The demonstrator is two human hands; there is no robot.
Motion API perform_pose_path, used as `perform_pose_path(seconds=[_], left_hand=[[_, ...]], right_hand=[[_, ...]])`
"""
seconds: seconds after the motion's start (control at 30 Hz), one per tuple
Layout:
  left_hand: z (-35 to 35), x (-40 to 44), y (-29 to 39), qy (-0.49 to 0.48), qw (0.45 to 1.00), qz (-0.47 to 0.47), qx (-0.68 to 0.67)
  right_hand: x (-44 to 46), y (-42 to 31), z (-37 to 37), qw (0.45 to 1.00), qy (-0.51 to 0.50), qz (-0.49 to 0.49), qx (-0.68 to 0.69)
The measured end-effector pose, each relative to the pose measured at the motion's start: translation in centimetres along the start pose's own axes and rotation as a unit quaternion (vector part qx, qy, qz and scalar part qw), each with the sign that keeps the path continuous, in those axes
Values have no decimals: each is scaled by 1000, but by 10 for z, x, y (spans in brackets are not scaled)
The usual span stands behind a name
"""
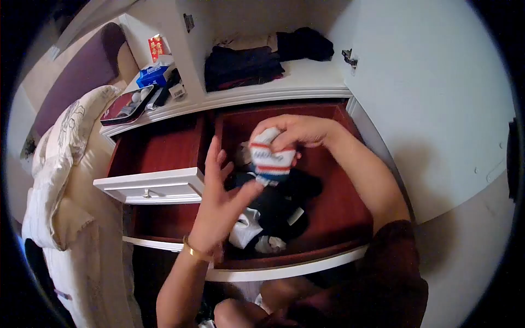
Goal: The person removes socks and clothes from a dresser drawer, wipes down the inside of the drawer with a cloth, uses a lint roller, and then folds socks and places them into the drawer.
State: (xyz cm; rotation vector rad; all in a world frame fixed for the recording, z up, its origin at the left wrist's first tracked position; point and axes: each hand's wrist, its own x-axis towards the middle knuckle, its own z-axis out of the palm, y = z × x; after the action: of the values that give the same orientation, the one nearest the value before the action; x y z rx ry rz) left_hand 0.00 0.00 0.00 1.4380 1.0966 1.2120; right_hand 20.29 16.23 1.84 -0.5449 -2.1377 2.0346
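Note:
My right hand (298, 134) grips a bundled white sock (272, 158) with red stripes and a dark blue end, above the open right drawer (342, 218). My left hand (221, 191) is raised just left of the sock, its fingers apart and its thumb near the sock's lower end. It wears a gold bracelet at the wrist. Below the hands, black clothes (273, 210) and a white piece of cloth (246, 228) lie in the red-brown drawer.
Folded dark clothes (240, 65) lie on the cabinet shelf. Left of them are a blue tissue pack (153, 75) and a tray (127, 106). A smaller drawer (153, 188) stands open. The cabinet door (432, 98) is at right, the bed (82, 218) at left.

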Motion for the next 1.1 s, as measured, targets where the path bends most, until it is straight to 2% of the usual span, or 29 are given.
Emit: perform_pose_path(seconds=[0.03, 0.07, 0.1, 0.17, 0.2, 0.23, 0.27, 0.3, 0.33, 0.37, 0.43, 0.5, 0.53, 0.57, 0.63, 0.67, 0.73, 0.83, 0.9, 0.97, 1.03, 1.1], left_hand=[[7, 12, 0, 27, 997, -20, -63], [12, 24, -5, 17, 994, -44, -95], [1, 32, -5, -4, 993, -48, -112], [-2, 39, -30, 39, 992, -68, -99], [1, 33, -30, 89, 990, -66, -90], [-5, 31, -37, 94, 988, -36, -115], [-5, 29, -31, 105, 981, -32, -158], [-5, 25, -24, 119, 972, -26, -199], [-6, 24, -23, 112, 971, -31, -210], [-5, 24, -24, 104, 968, -34, -224], [-2, 26, -27, 114, 945, -78, -296], [-4, 28, -27, 120, 931, -87, -332], [-7, 32, -34, 99, 926, -56, -360], [-12, 31, -38, 102, 941, -62, -317], [-12, 30, -39, 159, 955, -75, -239], [-13, 28, -39, 164, 959, -70, -220], [-16, 27, -35, 150, 940, -37, -305], [-15, 26, -32, 165, 920, 4, -354], [-12, 24, -34, 187, 913, 24, -362], [-7, 21, -32, 155, 925, 45, -344], [0, 23, -33, 160, 941, 103, -279], [3, 20, -29, 166, 955, 117, -219]], right_hand=[[4, -8, 15, 999, 16, -29, -39], [7, -17, 27, 998, 27, -4, -59], [21, -16, 31, 988, 49, -73, -125], [23, -7, 10, 991, 96, -54, -77], [19, 1, -10, 983, 175, 8, -62], [22, 25, -36, 956, 249, 22, -153], [24, 61, -72, 894, 288, -12, -343], [18, 74, -74, 837, 311, 50, -447], [8, 90, -73, 811, 292, 70, -501], [11, 117, -82, 806, 299, 34, -510], [18, 95, -58, 895, 340, -79, -278], [24, 53, -24, 923, 295, -149, -195], [26, 35, -8, 933, 269, -183, -153], [30, 27, 6, 928, 233, -228, -180], [32, 4, 43, 827, 208, -366, -374], [31, -3, 60, 808, 216, -337, -433], [36, -3, 73, 774, 241, -291, -508], [33, -5, 73, 796, 302, -216, -479], [27, -13, 78, 793, 321, -222, -468], [21, -22, 83, 785, 334, -219, -473], [19, -22, 80, 790, 331, -225, -464], [19, -23, 80, 793, 325, -223, -465]])
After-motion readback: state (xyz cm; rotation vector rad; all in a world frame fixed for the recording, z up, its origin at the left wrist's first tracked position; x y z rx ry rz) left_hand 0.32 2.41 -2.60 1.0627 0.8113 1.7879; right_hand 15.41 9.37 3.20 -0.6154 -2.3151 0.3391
